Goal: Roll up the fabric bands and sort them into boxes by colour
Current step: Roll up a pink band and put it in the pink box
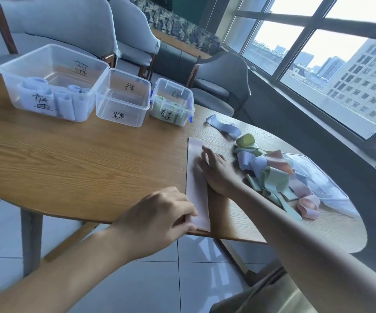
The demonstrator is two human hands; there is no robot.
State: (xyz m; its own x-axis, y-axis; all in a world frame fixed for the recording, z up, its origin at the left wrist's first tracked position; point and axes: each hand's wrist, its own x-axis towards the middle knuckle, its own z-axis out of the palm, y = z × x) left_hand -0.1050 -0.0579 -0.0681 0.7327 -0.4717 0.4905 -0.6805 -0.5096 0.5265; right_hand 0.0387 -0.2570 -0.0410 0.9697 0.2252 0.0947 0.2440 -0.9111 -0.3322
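3 clear plastic boxes stand in a row at the far left of the round wooden table (69,154), each marked with handwritten black characters. The largest clear box (53,81) on the left holds several rolled pale blue bands, the middle clear box (123,98) shows no bands inside, and the small clear box with blue clips (172,102) holds rolled green bands.

Near the table's front edge a long pale pink fabric band (196,184) lies flat and straight, running away from the person. The left hand (159,213) pinches the near end of this band at the table's edge, fingers curled onto the fabric. The right hand (215,170) lies flat on the band further along, fingers straight and together, pressing it to the wood.

Just right of the right hand sits a loose heap of unrolled bands (270,177) in green, pale blue and pink, partly spilling from a clear plastic bag (322,184). 1 loose pale blue band (224,127) lies apart, between the heap and the small box.

Grey upholstered chairs (69,26) stand behind the table, and large windows (318,53) fill the right side
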